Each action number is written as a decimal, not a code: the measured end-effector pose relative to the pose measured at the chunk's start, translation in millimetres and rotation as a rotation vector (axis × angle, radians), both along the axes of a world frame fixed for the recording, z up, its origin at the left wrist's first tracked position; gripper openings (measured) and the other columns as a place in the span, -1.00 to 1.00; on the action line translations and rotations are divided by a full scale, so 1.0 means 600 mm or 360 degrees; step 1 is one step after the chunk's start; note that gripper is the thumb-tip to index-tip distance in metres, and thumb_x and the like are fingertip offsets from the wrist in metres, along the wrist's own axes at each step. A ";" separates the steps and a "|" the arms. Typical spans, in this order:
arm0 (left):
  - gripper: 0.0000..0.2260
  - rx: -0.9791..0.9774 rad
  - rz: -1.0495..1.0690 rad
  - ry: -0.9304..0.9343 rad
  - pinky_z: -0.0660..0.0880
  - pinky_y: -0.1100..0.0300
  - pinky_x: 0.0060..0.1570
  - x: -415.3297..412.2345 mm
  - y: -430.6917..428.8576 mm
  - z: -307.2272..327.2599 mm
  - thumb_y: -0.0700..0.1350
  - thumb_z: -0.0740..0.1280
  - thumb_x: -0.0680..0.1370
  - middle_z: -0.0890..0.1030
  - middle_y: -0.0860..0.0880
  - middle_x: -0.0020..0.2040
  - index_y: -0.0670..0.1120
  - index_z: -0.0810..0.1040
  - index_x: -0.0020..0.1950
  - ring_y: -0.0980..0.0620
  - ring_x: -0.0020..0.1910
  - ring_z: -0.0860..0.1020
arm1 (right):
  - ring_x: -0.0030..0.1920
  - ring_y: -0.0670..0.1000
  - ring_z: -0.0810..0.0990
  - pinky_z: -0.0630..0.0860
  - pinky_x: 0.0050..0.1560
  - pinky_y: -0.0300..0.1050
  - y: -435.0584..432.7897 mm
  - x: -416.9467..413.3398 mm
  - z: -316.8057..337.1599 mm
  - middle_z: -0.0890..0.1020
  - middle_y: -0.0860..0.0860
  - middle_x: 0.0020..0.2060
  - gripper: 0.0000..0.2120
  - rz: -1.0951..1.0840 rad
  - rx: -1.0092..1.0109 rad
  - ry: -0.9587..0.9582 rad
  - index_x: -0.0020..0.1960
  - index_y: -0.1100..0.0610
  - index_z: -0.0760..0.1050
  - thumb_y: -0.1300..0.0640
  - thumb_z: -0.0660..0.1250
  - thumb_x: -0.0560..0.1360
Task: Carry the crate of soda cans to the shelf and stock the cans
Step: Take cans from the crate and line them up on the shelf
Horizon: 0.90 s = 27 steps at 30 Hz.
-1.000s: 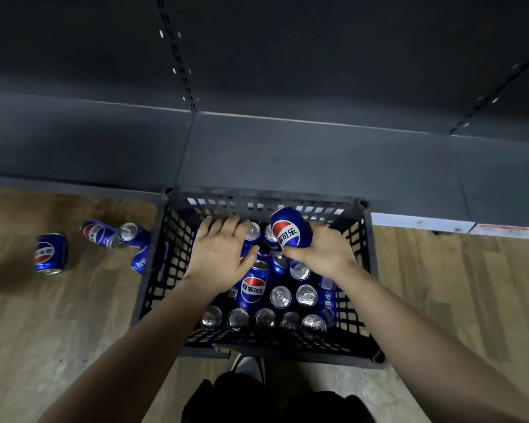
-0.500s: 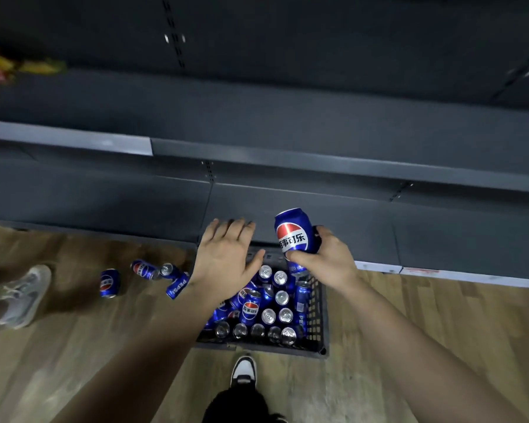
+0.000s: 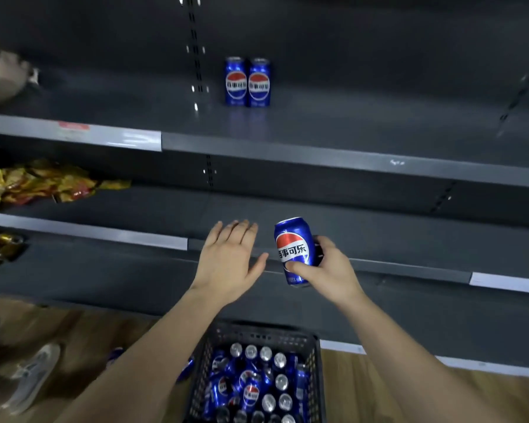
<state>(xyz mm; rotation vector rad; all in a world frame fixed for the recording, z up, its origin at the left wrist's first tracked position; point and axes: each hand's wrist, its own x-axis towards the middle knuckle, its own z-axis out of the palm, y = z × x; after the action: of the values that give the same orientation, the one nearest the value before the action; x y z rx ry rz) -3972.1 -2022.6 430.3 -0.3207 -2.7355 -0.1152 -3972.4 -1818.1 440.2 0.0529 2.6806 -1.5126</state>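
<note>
My right hand (image 3: 333, 270) grips a blue soda can (image 3: 293, 248), upright, in front of the edge of a dark shelf board (image 3: 409, 268). My left hand (image 3: 229, 257) hovers flat beside it, fingers apart, holding nothing. Below, on the wooden floor, stands the black crate (image 3: 209, 355) with several blue cans inside, some upright and some lying. Two blue cans (image 3: 247, 82) stand side by side on the upper shelf (image 3: 318, 123), near its back wall.
Yellow and red snack bags (image 3: 40, 184) lie on the left of the middle shelf. Another person's hand (image 3: 3, 77) is at the upper shelf's left, and a grey shoe (image 3: 31, 377) on the floor at left. Loose cans (image 3: 185, 369) lie left of the crate.
Both hands have risen out of the crate to shelf height, the right one carrying the can. My view has tilted up, bringing the upper shelf and its two cans into sight.
</note>
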 end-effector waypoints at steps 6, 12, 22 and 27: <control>-0.43 0.0027 -0.0006 0.0152 0.28 -0.06 0.39 -0.090 -0.059 0.100 0.18 0.03 0.53 0.53 -0.12 0.30 -0.15 0.47 0.36 -0.10 0.30 0.48 | -0.09 -0.24 0.60 0.53 -0.08 -0.28 -0.065 -0.062 0.113 0.63 -0.20 -0.06 -0.45 -0.0020 -0.0043 0.0314 0.24 -0.02 0.42 0.06 0.56 0.32; -0.43 0.0006 -0.0095 0.0261 0.25 -0.07 0.39 -0.207 -0.115 0.184 0.17 0.02 0.52 0.54 -0.13 0.29 -0.14 0.48 0.33 -0.11 0.29 0.48 | -0.10 -0.33 0.57 0.45 -0.17 -0.45 -0.131 -0.159 0.194 0.62 -0.21 -0.05 -0.48 -0.0153 -0.0145 0.0546 0.18 -0.04 0.42 0.08 0.57 0.32; -0.34 -0.0070 -0.0124 0.0178 0.10 -0.03 0.44 -0.369 -0.120 0.210 0.22 -0.15 0.49 0.47 -0.06 0.37 -0.09 0.39 0.41 -0.04 0.38 0.38 | -0.04 -0.27 0.57 0.47 -0.12 -0.36 -0.140 -0.306 0.253 0.59 -0.20 -0.04 -0.44 -0.0295 -0.0121 0.0678 0.21 0.02 0.35 0.09 0.56 0.32; -0.46 -0.0071 -0.0056 0.0090 0.07 -0.04 0.45 -0.412 -0.087 0.194 0.22 0.01 0.56 0.42 -0.03 0.41 -0.03 0.36 0.43 -0.03 0.40 0.33 | -0.05 -0.24 0.58 0.49 -0.10 -0.30 -0.099 -0.369 0.251 0.60 -0.14 -0.02 -0.43 -0.0265 -0.0092 0.0628 0.21 0.07 0.35 0.10 0.56 0.30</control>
<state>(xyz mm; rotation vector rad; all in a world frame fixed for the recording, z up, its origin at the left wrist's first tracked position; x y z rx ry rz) -4219.4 -2074.7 546.6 -0.3792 -2.6799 -0.0540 -4193.7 -1877.4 590.9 -0.0303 2.9939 -1.8180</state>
